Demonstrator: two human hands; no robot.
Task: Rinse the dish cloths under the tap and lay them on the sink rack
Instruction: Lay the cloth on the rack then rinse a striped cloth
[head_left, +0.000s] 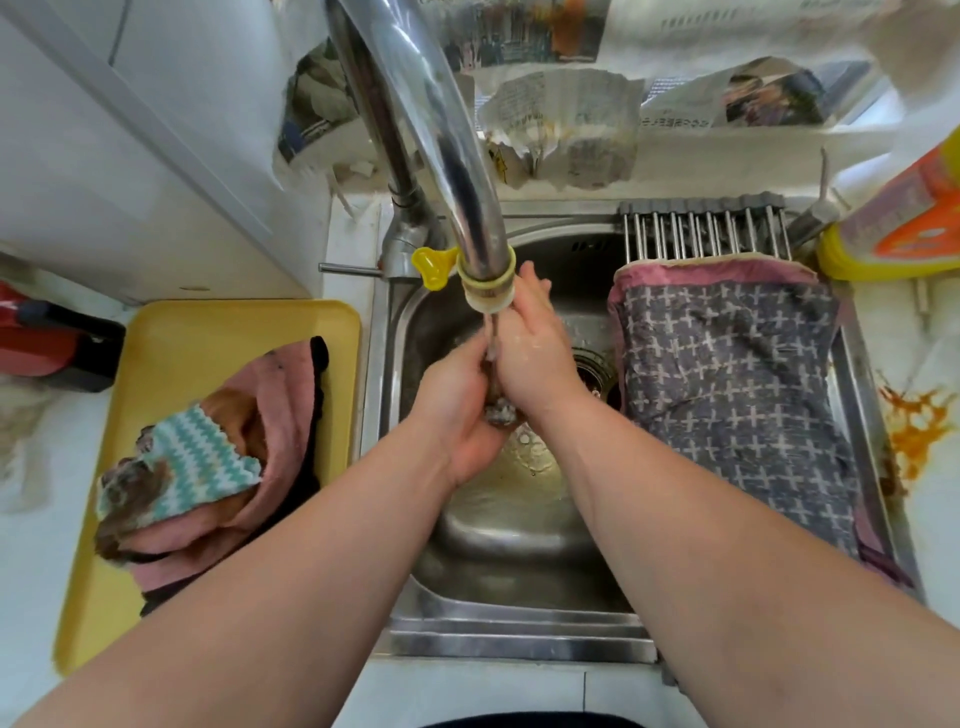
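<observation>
Under the tap (485, 283), the left hand (460, 415) cups a small wadded cloth (501, 411) while the right hand (530, 348) presses flat against it; the sink rack (701, 231) lies to the right, nearer the right hand, partly covered by a patterned cloth (727, 389).

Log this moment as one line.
rinsing | left hand holds small cloth under tap, right hand presses it | sink rack: patterned cloth laid | tray: cloth pile

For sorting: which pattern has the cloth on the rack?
Cloth: white crosses on grey-blue; head view.

Bright even daylight, glare on tap (457, 171), warped edges.
</observation>
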